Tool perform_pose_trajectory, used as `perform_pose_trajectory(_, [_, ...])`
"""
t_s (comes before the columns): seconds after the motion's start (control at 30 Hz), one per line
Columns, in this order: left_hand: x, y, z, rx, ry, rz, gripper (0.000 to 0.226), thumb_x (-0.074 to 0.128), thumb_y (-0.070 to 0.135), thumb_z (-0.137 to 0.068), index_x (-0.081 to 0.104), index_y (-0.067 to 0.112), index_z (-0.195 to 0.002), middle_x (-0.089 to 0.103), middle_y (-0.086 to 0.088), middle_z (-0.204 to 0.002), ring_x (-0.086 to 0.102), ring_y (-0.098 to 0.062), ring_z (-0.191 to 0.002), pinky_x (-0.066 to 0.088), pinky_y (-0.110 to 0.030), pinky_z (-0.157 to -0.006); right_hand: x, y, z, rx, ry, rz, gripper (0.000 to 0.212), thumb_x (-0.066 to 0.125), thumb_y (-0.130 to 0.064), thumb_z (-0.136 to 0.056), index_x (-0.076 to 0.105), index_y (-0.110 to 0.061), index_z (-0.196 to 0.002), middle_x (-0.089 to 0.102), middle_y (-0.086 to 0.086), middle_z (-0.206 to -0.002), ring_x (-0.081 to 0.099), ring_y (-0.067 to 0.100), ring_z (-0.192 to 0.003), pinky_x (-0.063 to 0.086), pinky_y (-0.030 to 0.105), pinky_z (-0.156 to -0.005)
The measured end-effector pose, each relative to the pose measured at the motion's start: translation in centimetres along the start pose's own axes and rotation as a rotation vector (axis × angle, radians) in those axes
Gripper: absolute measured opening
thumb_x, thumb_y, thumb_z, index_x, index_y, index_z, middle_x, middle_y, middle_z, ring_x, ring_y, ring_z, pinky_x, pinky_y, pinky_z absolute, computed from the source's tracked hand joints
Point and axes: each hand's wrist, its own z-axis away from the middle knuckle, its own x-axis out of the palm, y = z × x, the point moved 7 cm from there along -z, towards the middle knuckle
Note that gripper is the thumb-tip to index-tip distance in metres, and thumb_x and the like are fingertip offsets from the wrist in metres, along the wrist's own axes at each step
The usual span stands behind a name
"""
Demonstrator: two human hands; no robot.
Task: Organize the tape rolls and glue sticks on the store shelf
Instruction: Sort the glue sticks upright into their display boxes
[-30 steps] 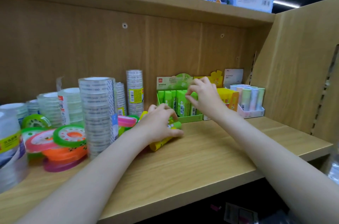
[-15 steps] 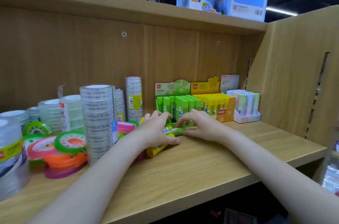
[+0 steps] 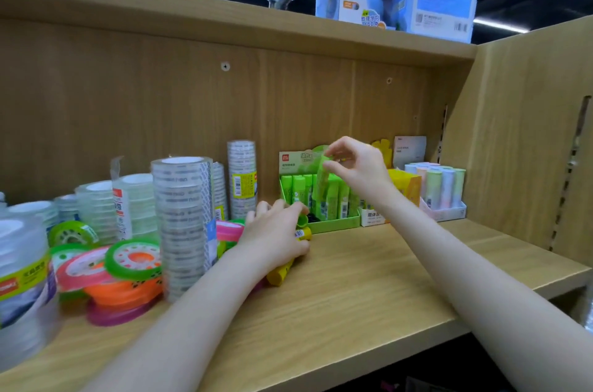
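Right now your right hand is raised above the green display box, pinching a green glue stick by its top between thumb and fingertips. The stick is blurred; it hangs roughly upright over the row of green glue sticks standing in that box, and you cannot tell whether its lower end already touches them.

Your left hand lies low on the wooden shelf, fingers curled down over loose glue sticks lying there. A yellow glue stick pokes out from under the palm toward you, and another yellow end shows at your fingertips, just beside a green cap. How many sticks sit under the hand is hidden.

To the right of the green box stands a yellow box of glue sticks, partly behind your right forearm, and beyond it a white tray of pastel glue sticks near the side panel.

On the left, tall stacks of clear tape rolls stand upright, with shorter stacks behind and beside them. In front of these lies a loose pile of coloured tape rolls in green, pink, orange and purple, tilted against one another. A large blurred clear tape stack sits at the far left edge.
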Motion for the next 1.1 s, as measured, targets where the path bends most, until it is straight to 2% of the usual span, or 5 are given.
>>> perform_pose_trajectory(0.3, [0.5,-0.2,-0.3,-0.063,0.031,-0.037,0.058,0.057,0.040,-0.083,0.035,0.027,-0.135,0.040,-0.003,-0.132,0.029,-0.027,-0.124,0.025,-0.039,-0.101,5.0,1.9,0.1,-0.002,-0.260,0.504,0.022,0.055,-0.019,-0.091,0.061,-0.014,-0.112,0.054,0.010,-0.118,0.036,0.024,-0.123,0.030,0.040,-0.100])
perform_pose_trajectory(0.57, [0.6,-0.5,-0.4,-0.133,-0.017,-0.098,0.046,0.054,0.047,-0.085,0.046,0.012,-0.114,0.047,-0.007,-0.126,0.030,-0.027,-0.123,0.026,-0.037,-0.100,3.5,0.8,2.1,-0.138,-0.264,0.420,0.042,0.054,-0.012,-0.090,0.054,-0.028,-0.129,0.043,0.005,-0.130,0.034,0.023,-0.121,0.030,0.042,-0.099])
perform_pose_trajectory(0.8, [0.6,-0.5,-0.3,-0.112,-0.034,-0.110,0.047,0.054,0.046,-0.085,0.049,0.011,-0.117,0.050,-0.008,-0.126,0.031,-0.028,-0.123,0.026,-0.037,-0.100,6.0,-0.4,4.4,-0.206,-0.606,0.492,0.037,0.062,-0.036,-0.085,0.057,-0.034,-0.122,0.056,-0.010,-0.119,0.031,0.013,-0.120,0.014,0.042,-0.108])
perform_pose_trajectory(0.97, [0.6,-0.6,-0.2,-0.102,-0.043,-0.116,0.040,0.054,0.045,-0.086,0.052,0.012,-0.109,0.051,-0.007,-0.123,0.032,-0.028,-0.122,0.026,-0.038,-0.099,4.4,-0.1,3.7,-0.152,-0.487,0.307,0.022,0.066,-0.026,-0.083,0.060,-0.017,-0.102,0.057,-0.011,-0.098,0.041,0.010,-0.100,0.031,0.031,-0.096])
perform_pose_trajectory(1.1, [0.6,-0.6,-0.2,-0.098,-0.049,-0.119,0.038,0.053,0.045,-0.086,0.053,0.012,-0.106,0.051,-0.008,-0.122,0.032,-0.028,-0.121,0.025,-0.038,-0.100,0.6,0.2,2.3,0.082,-0.102,-0.036,0.011,0.058,-0.011,-0.085,0.059,-0.005,-0.093,0.061,0.002,-0.087,0.054,0.012,-0.081,0.040,0.022,-0.069])
